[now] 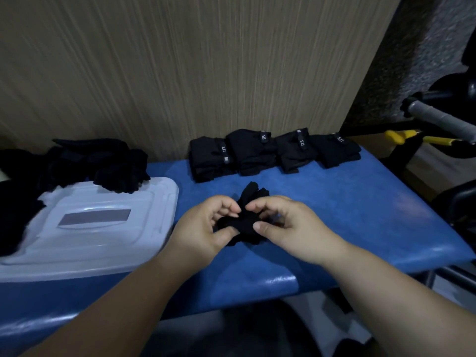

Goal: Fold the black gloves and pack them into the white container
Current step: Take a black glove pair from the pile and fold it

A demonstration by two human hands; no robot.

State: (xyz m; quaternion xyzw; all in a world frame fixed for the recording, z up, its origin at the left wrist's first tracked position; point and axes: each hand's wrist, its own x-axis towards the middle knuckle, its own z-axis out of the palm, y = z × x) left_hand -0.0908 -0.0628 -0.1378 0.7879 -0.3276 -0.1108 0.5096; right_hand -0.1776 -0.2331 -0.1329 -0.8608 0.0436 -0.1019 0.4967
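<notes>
Pinching black glove (pixel 240 223) btwn left grip (pixel 206 225) & right grip (pixel 288 225) — both clamped on it.

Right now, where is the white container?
In the head view, the white container sits on the left of the blue bench, beside the left hand, with loose black gloves over its far edge.

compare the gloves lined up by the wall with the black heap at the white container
The row of gloves is folded into neat bundles; the heap is loose and tangled. The row sits on the blue bench; the heap spills onto the container lid. Both are black.
</notes>
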